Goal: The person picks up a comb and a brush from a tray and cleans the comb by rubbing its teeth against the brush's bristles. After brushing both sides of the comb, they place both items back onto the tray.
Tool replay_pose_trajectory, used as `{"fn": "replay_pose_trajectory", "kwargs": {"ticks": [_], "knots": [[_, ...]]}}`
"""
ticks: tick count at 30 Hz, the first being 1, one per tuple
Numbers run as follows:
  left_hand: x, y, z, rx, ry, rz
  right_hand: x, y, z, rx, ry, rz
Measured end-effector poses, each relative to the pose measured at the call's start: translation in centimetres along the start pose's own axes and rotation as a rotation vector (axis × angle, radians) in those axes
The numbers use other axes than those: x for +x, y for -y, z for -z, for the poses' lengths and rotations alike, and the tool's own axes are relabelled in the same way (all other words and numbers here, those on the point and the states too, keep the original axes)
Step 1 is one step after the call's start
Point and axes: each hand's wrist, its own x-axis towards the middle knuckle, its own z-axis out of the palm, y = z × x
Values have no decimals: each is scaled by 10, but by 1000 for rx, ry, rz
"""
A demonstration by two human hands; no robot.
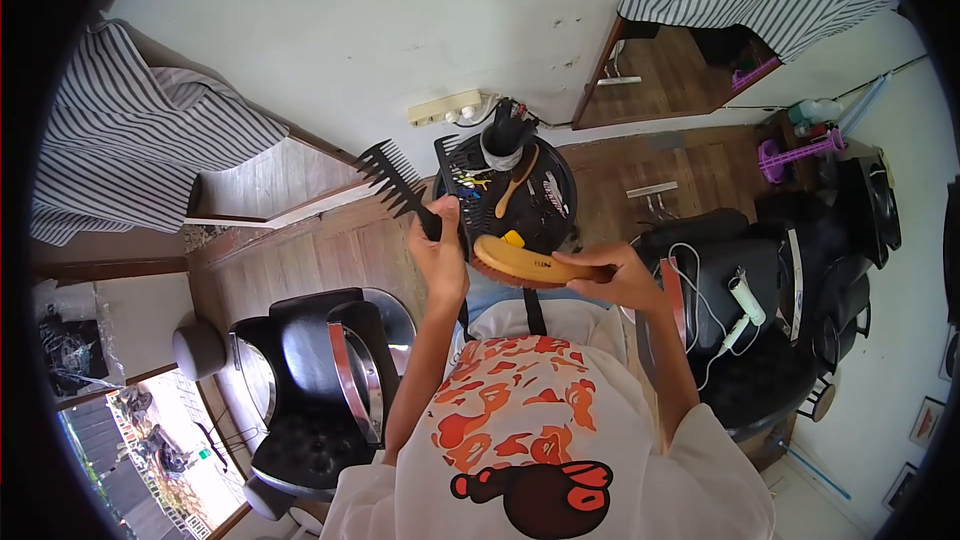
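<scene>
My left hand (438,252) is closed round the handle of a wide black comb (393,178), its teeth pointing up and to the left. In my right hand (622,282) is a curved wooden brush (530,261) with brown bristles facing down toward me. The two tools are close to each other but apart, in front of my chest. Beyond them stands a round black tray table (563,162). On it are a second black comb (447,150), a slim wooden-handled brush (516,183), small coloured clips (472,181) and a cup (499,152) of black tools.
A black salon chair (318,360) stands at left, another black chair (710,290) at right with a white hair dryer (745,298) on it. A power strip (444,108) is on the wall behind the table. Mirrors (680,75) with striped cloths flank it.
</scene>
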Motion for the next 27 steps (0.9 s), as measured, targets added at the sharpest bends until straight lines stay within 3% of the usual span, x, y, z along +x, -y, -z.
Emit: {"fn": "replay_pose_trajectory", "kwargs": {"ticks": [2, 6, 7, 11, 12, 16, 22, 26, 27], "knots": [[-4, 0, 1, 3, 3, 14, 7, -2, 2, 21, 2, -2], [-17, 5, 1, 15, 128, -47, 32, -19, -5, 55, -329, 145], [-19, 5, 0, 16, 128, -46, 36, -16, -8, 55, -330, 144], [-25, 2, -1, 154, 194, -202, 44, 5, -18, -238, -458, 256], [-24, 0, -1, 153, 191, -202, 41, 7, -16, -239, -455, 257], [-13, -8, -1, 8, 65, -57, 11, 6, -2, -113, -70, 132], [-14, -10, 0, -22, 2, 25, 13, 3, 8, 32, -10, -9], [-28, 0, 1, 85, 156, -119, 47, -6, -4, -51, -482, 152], [-29, -2, 1, 87, 157, -116, 46, -5, -5, -50, -483, 150]]}}
